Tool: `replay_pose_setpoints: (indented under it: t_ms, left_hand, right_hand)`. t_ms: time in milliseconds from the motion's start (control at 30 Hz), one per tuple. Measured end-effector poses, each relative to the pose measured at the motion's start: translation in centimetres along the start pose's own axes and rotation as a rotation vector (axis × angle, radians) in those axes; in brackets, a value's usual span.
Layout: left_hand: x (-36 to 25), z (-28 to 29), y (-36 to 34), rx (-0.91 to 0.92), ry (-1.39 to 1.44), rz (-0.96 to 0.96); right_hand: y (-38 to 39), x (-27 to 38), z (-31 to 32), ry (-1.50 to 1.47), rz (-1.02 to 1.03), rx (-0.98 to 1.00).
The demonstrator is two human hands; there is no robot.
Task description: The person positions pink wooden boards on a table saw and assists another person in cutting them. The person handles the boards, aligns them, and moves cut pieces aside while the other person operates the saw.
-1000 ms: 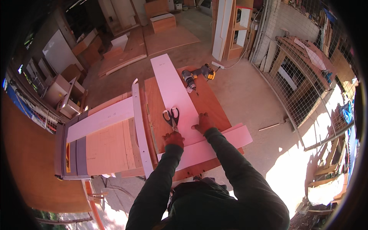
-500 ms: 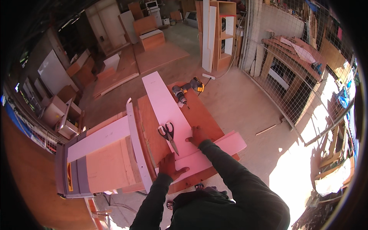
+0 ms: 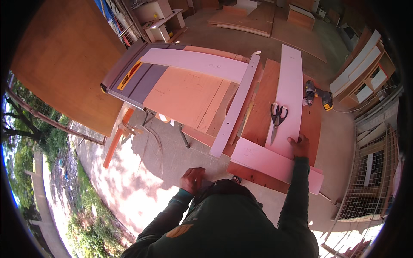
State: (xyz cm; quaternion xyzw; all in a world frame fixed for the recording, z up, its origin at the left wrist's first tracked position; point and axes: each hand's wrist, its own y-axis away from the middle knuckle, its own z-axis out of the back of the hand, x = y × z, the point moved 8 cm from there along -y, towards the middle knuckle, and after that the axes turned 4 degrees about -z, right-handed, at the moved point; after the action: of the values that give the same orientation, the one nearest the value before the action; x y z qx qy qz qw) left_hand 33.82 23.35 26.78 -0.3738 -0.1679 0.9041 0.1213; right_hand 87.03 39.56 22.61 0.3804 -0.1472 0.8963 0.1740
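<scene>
My right hand [image 3: 299, 146] rests with fingers apart on the long white board [image 3: 290, 81], low on its right side. Beside it, black-handled scissors [image 3: 276, 118] lie on that board. Two shorter white strips [image 3: 262, 158] lie crosswise at the near end, over brown plywood [image 3: 312, 129]. A cordless drill [image 3: 319, 96] with a black-and-yellow battery lies right of the long board. My left hand [image 3: 192, 178] is off the boards, by my waist, with curled fingers; what they hold, if anything, I cannot make out.
A worktable [image 3: 180, 99] on the left carries boards, a yellow tool [image 3: 130, 73] and a long strip with holes [image 3: 228, 123]. A plywood sheet [image 3: 64, 69] stands at far left. A mesh panel [image 3: 361, 172] is on the right, wooden cabinets [image 3: 370, 73] behind the drill.
The view has swung left. My left hand has let go of the scissors and moved off the boards to my waist. My right hand stays on the long board.
</scene>
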Motion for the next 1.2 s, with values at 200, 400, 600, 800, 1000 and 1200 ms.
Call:
replay_pose_setpoints:
  t_ms: [200,400,600,800,1000,1200]
  left_hand:
    - [13.8,-1.1,14.2,0.317,-0.217,0.6]
    - [21.7,-4.8,29.7,1.089,0.384,1.475]
    - [24.7,5.4,32.9,1.002,0.474,1.522]
    - [37.7,8.7,48.2,1.015,0.236,1.074]
    - [38.0,16.1,49.9,0.276,0.278,1.457]
    - [42.3,13.5,54.9,-0.074,0.62,1.51]
  right_hand:
    - [-1.4,-0.7,0.0,0.143,-0.074,0.114]
    - [3.9,8.6,-1.1,0.128,0.105,-0.152]
    - [16.8,25.2,-10.5,-0.086,0.346,-0.031]
    - [28.7,35.3,-26.2,-0.186,0.337,0.791]
    - [36.1,22.4,-37.3,0.451,0.384,0.953]
    - [43.8,0.8,-43.3,0.647,0.679,1.335]
